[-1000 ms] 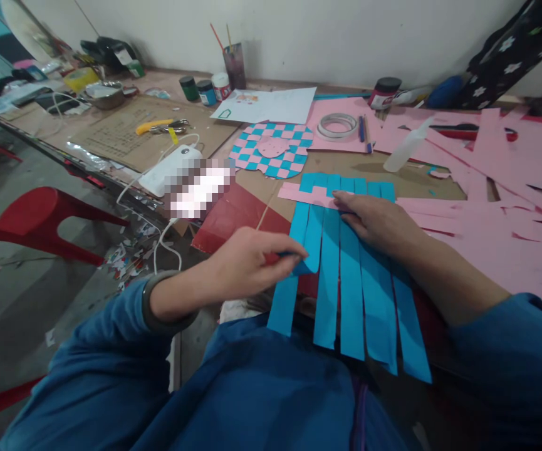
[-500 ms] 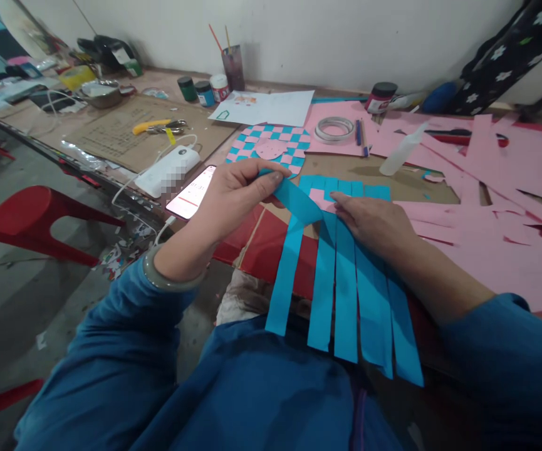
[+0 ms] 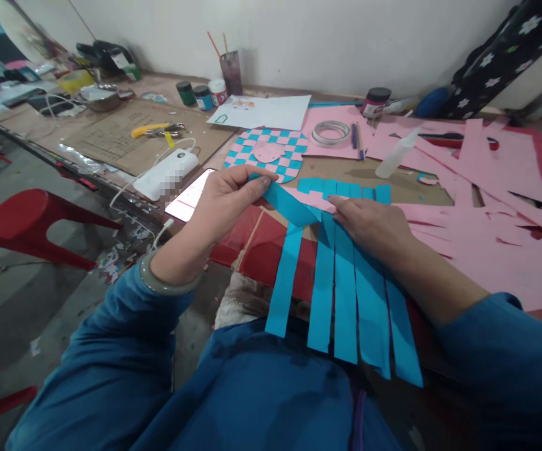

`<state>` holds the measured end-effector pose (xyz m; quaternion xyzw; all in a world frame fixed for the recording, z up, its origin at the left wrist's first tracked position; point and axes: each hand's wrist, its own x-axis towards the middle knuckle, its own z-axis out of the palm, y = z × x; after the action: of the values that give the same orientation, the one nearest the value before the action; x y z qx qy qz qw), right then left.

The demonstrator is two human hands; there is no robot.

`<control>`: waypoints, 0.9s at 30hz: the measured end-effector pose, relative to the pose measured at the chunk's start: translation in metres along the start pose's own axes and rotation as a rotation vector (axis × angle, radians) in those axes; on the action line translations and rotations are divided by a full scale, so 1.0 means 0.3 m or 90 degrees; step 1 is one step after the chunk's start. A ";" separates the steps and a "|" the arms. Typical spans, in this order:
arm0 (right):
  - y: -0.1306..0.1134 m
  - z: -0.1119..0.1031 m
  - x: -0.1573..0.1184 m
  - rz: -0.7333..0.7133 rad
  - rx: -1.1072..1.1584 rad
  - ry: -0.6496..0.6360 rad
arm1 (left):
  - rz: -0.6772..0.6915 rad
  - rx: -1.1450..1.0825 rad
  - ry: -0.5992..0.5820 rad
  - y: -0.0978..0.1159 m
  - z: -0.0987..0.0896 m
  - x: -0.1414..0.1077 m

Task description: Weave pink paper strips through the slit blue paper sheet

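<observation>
Several long blue paper strips [image 3: 346, 294] run from the far side of the weave and hang over the table's near edge. My left hand [image 3: 233, 200] pinches the end of one strip [image 3: 289, 207], folded back and lifted away from the others. My right hand [image 3: 369, 225] lies flat on the strips, fingers spread, beside a pink paper strip [image 3: 306, 197] woven crosswise through them. Beyond both hands lies a finished pink-and-blue woven paper mat [image 3: 265, 153] with a pink paper shape on it. Neither hand touches it.
To the left lie a lit phone [image 3: 188, 202] and a white power bank [image 3: 167, 175] with cables. Pink paper offcuts [image 3: 496, 250] cover the right. Farther back are a tape roll [image 3: 331, 133], paint jars, a glue bottle [image 3: 397, 153] and a red plastic chair [image 3: 26, 225].
Over the last second, my left hand rose toward the far side and folded one blue strip back. This uncovered the phone. My right hand stayed on the strips.
</observation>
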<state>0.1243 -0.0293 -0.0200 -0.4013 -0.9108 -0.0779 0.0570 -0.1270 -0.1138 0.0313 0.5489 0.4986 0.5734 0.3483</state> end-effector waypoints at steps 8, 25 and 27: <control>-0.007 -0.006 -0.002 -0.032 -0.021 0.012 | 0.014 -0.007 -0.010 -0.014 -0.003 0.007; 0.071 0.061 -0.004 0.141 0.382 0.217 | -0.212 0.069 0.131 -0.058 -0.031 0.308; 0.074 0.062 -0.008 0.137 0.387 0.220 | -0.235 0.093 0.132 -0.076 -0.027 0.349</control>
<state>0.1416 -0.0127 -0.0367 -0.4404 -0.8220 0.1360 0.3345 -0.1546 -0.0104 0.0398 0.4101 0.6641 0.5155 0.3536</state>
